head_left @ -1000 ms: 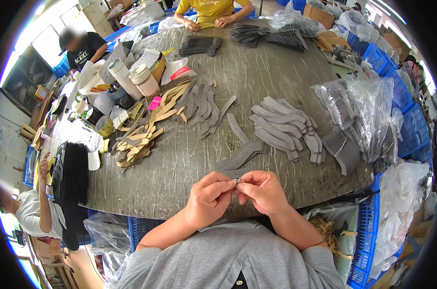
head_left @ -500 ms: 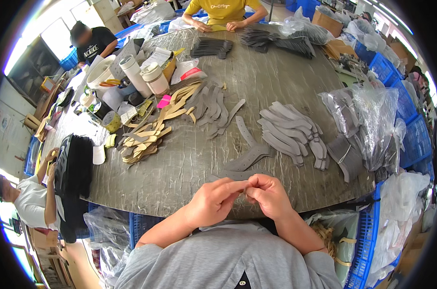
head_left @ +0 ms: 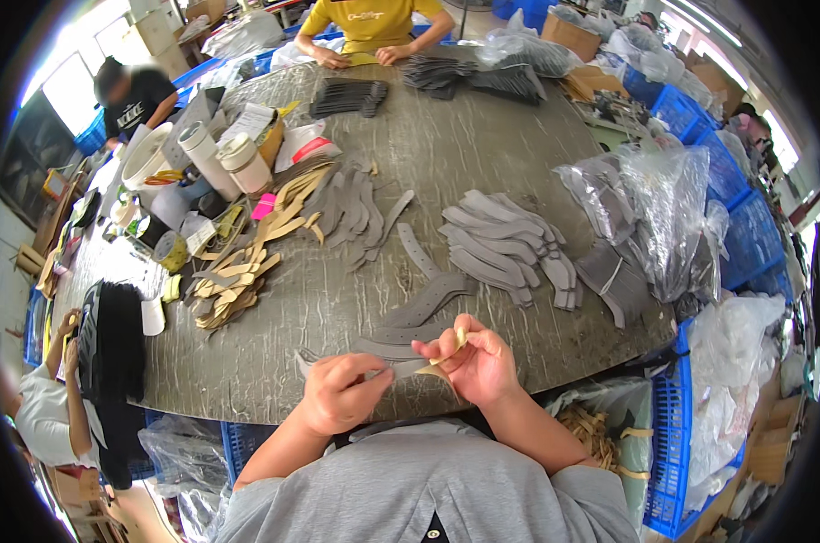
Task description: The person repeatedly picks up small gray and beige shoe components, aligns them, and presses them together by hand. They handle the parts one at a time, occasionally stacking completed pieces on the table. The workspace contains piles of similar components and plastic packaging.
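Observation:
Over the near edge of the table [head_left: 337, 290], my left hand [head_left: 339, 396] is closed on a thin grey strap piece [head_left: 408, 368] that points toward the right hand. My right hand [head_left: 479, 364] pinches a pale yellow strip [head_left: 462, 338], its fingers curled. Another pale flap [head_left: 433, 370] shows at the strap's end, beside the right fingers. Just beyond my hands, curved grey straps with small holes [head_left: 425, 301] lie overlapping on the table. A further grey piece [head_left: 306, 360] sticks out by my left hand, partly hidden.
A pile of grey straps [head_left: 505, 244] lies ahead, with a tied bundle [head_left: 616, 276] to its right. Yellowish strips [head_left: 233, 290] and cups [head_left: 244, 163] stand left. Blue crates [head_left: 668, 434] and plastic bags [head_left: 668, 217] line the right. Several co-workers sit around the table.
My hands have moved apart from a close pinch. A pale yellow strip now shows in the right fingers, and the grey strap shows between the hands. The whole view has shifted somewhat.

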`<state>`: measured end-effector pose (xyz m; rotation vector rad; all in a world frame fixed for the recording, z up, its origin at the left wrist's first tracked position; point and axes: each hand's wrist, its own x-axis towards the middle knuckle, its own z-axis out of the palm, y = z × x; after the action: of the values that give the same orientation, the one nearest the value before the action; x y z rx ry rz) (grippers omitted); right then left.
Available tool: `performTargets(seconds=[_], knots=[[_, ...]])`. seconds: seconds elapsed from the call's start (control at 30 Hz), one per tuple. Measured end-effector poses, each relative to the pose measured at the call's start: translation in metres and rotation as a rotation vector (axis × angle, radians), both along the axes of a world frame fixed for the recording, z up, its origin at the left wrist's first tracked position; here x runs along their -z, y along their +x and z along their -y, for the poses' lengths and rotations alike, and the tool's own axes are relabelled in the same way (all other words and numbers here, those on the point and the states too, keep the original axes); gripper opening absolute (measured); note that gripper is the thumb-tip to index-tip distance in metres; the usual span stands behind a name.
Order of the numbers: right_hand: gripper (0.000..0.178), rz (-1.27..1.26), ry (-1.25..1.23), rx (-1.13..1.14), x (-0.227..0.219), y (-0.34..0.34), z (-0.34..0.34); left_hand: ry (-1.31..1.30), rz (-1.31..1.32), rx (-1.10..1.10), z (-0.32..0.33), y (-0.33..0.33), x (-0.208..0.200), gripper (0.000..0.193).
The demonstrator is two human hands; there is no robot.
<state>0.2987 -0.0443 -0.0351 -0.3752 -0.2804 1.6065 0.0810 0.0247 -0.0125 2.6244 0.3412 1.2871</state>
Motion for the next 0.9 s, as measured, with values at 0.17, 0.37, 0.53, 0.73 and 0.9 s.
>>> performTargets(seconds=[0.17, 0.37, 0.53, 0.73, 0.9], knots=[[0.007, -0.072, 0.081, 0.064, 0.013, 0.041, 0.002, 0.064, 0.019, -0.072, -0.006, -0.015, 0.012, 0.02], [0.009, 0.579, 0.068, 0.183, -0.002, 0.049, 0.005, 0.021, -0.052, -0.083, -0.005, -0.022, 0.021, 0.023], [0.005, 1.106, 0.08, -0.107, -0.005, 0.014, 0.007, -0.103, -0.123, -0.023, -0.002, -0.015, 0.025, 0.027], [0.012, 1.198, 0.255, -0.133, 0.001, -0.01, 0.006, -0.203, -0.061, -0.008, -0.003, -0.009, 0.022, 0.03], [0.018, 1.362, 0.402, 0.057, -0.004, -0.016, 0.004, -0.275, 0.002, -0.022, -0.004, -0.003, 0.019, 0.031]])
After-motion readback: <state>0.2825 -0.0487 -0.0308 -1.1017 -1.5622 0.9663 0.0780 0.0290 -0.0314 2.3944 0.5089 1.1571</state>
